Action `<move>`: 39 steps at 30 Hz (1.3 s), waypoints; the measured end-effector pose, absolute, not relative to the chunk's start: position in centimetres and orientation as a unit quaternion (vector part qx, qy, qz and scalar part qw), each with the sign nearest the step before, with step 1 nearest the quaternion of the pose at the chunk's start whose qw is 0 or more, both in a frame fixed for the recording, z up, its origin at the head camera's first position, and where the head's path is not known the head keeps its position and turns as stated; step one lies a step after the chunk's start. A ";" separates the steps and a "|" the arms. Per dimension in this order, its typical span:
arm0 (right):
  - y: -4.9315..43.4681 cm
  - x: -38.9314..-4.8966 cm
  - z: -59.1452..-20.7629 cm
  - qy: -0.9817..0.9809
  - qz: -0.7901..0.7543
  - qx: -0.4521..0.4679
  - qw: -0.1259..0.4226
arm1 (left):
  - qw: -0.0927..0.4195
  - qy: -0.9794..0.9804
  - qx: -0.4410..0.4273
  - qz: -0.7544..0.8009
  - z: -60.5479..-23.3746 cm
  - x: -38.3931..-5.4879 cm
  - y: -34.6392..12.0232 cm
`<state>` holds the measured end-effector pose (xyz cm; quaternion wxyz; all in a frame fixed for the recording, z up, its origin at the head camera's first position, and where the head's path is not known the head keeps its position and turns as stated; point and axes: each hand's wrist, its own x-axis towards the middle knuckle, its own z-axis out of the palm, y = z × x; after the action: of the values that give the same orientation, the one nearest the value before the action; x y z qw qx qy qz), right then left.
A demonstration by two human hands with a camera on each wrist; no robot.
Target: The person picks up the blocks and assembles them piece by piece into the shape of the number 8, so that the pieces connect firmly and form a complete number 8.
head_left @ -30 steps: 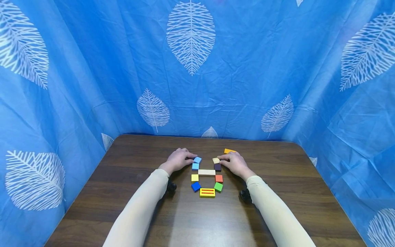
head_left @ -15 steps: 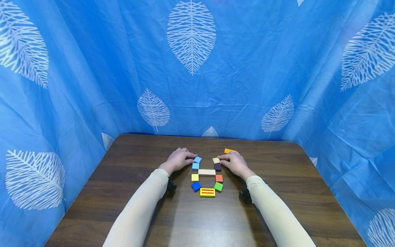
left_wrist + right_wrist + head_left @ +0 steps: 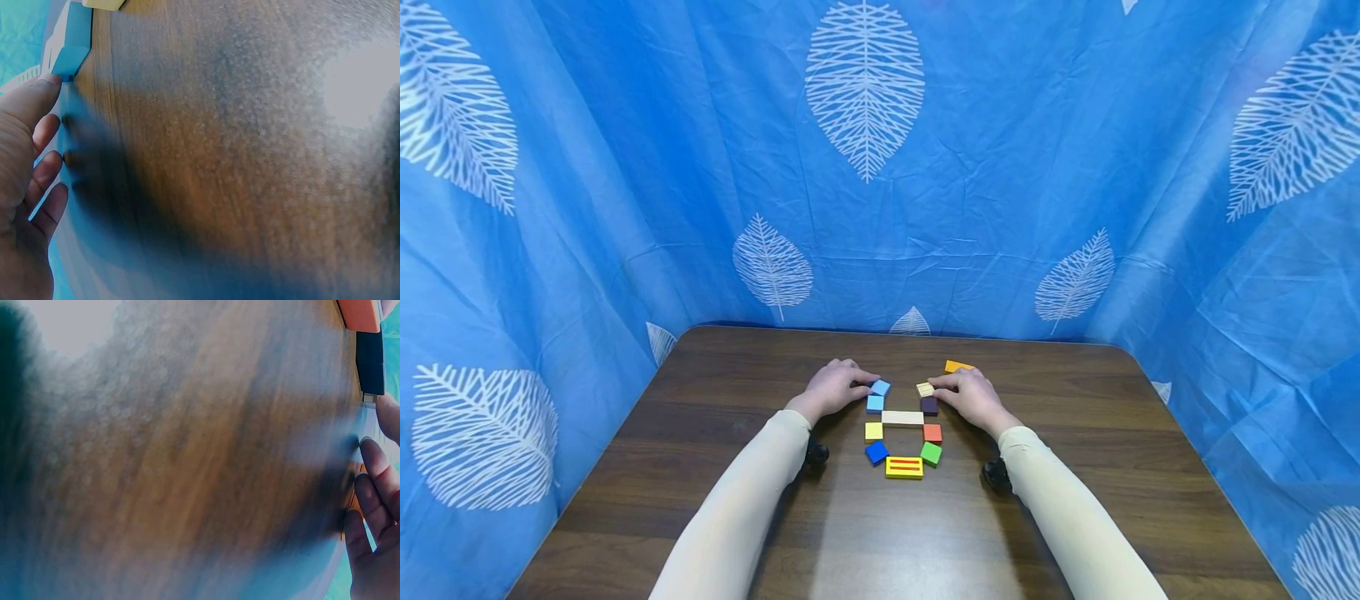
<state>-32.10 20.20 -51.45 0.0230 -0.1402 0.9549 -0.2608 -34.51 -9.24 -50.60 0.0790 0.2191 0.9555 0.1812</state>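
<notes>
My left hand (image 3: pixel 833 387) pinches a light blue block (image 3: pixel 881 388) between thumb and index finger, at the far left of a ring of blocks. Just nearer lies a second light blue block (image 3: pixel 875 404). Opposite, my right hand (image 3: pixel 973 397) pinches a pale, grooved wooden block (image 3: pixel 925 390) by its right side. A dark purple block (image 3: pixel 929 407) lies right in front of that one. In the right wrist view only a sliver of the pale block (image 3: pixel 370 398) shows past the thumb; the other fingers are loosely bent over the table.
A long pale block (image 3: pixel 902 419) spans the ring. Nearer lie yellow (image 3: pixel 873 432), red (image 3: pixel 932 434), dark blue (image 3: pixel 876 453) and green (image 3: pixel 931 454) blocks, plus a red-striped yellow block (image 3: pixel 904 468). An orange block (image 3: pixel 958 367) sits behind my right hand. A blue curtain (image 3: pixel 970 208) hangs beyond the table.
</notes>
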 end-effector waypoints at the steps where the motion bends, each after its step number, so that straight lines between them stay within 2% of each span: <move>1: 20.2 -32.1 -51.5 0.955 -0.261 -0.138 0.025 | 0.079 0.956 0.219 0.181 -50.6 -34.5 -9.2; 32: 21.0 -32.1 -51.5 0.947 -0.289 -0.133 0.043 | 0.078 0.956 0.221 0.178 -50.8 -34.6 -9.3; 39: 22.4 -32.0 -50.6 0.942 -0.313 -0.118 0.004 | 0.078 0.955 0.219 0.184 -51.0 -34.7 -9.3</move>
<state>-32.04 22.43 -50.57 0.0037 -0.1179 0.9424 -0.3130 -34.69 -9.34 -51.02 0.0783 0.2193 0.9550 0.1837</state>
